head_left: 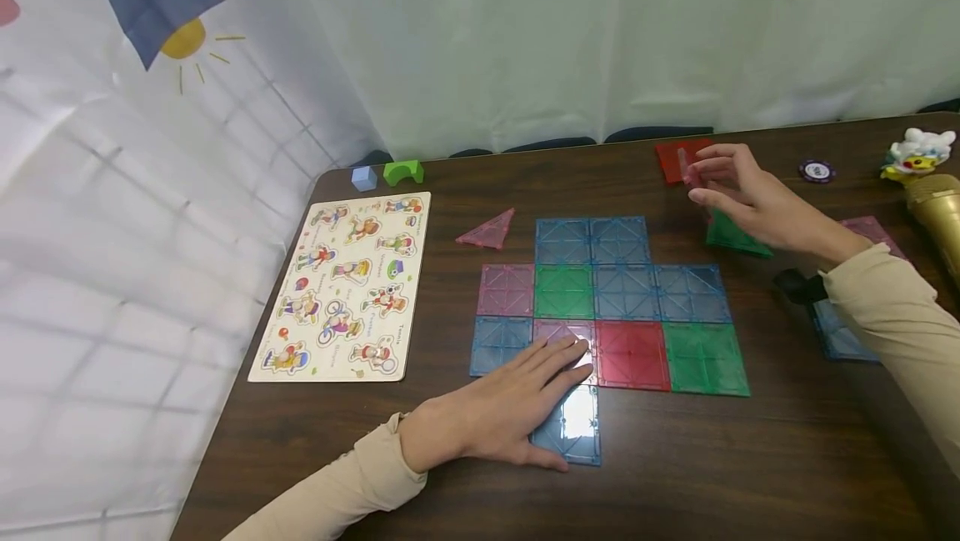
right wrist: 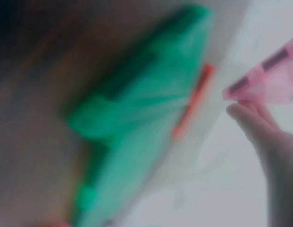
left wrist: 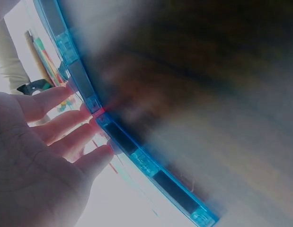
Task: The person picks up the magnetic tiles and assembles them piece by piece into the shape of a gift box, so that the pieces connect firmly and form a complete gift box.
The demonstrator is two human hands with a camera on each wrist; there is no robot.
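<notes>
My left hand (head_left: 498, 412) lies with fingers extended over a flat layout of translucent magnetic tiles. Its fingertips rest on a pink tile (head_left: 557, 329), and its palm side covers part of the blue tile (head_left: 577, 428) below. In the left wrist view, the fingers (left wrist: 66, 123) reach to the blue tile edges. At the back right, my right hand (head_left: 765, 203) pinches a small pink tile (right wrist: 274, 75), held up off the table. Under and beside that hand lie green tiles (head_left: 731, 237) and a red tile (head_left: 667, 164).
A wooden picture puzzle board (head_left: 341, 291) lies left. Near it are a pink triangle tile (head_left: 491, 231), a blue cube (head_left: 364, 178) and a green arch block (head_left: 403, 172). Rightward are a poker chip (head_left: 816, 171), a figurine (head_left: 921, 153), a gold microphone (head_left: 937, 207) and a blue tile (head_left: 838, 333).
</notes>
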